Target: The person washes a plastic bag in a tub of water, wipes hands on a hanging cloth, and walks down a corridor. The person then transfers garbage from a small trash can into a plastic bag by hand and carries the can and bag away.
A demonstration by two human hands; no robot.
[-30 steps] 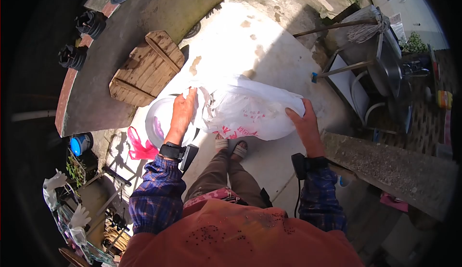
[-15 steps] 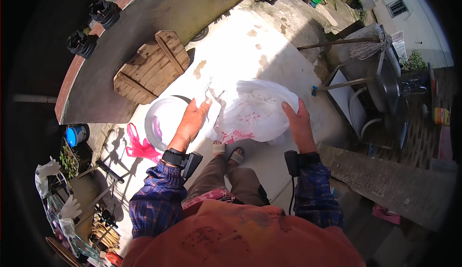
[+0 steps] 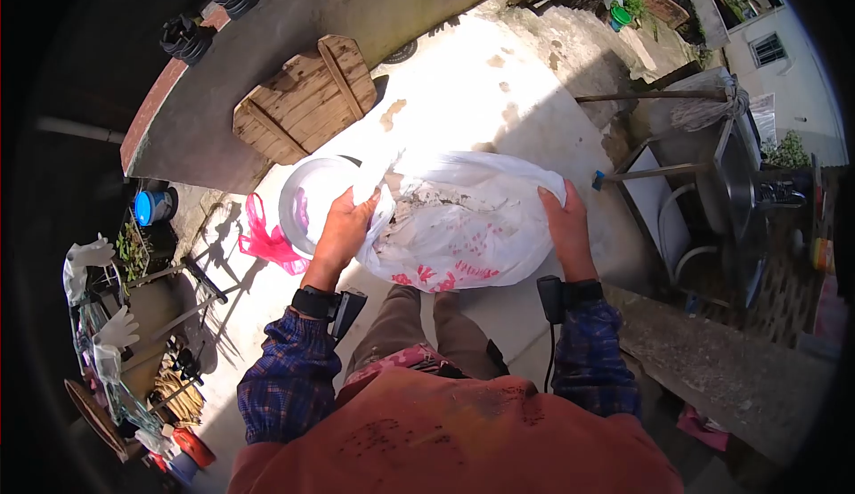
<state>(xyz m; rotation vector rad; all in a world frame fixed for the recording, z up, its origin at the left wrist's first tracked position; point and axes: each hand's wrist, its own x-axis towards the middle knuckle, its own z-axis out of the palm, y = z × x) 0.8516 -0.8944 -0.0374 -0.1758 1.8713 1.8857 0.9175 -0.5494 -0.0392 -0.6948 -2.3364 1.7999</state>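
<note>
A white plastic bag with red print hangs stretched between my hands, above the concrete ground. Its upper side gapes, and dark, dirty-looking bits show inside. My left hand is closed on the bag's left end. The right end is pinched in my right hand, thumb on top. Just beyond my left hand, a round metal basin stands on the ground with something pale purple in it. Beside the basin lies a pink plastic bag.
A wooden board leans on the low wall at the left. At the right are a metal sink, a mop and a stone ledge. White gloves hang at the lower left.
My hands first came closer together with the white bag, then spread apart again. The bag now gapes wider and shows more of its inside. The view has shifted.
</note>
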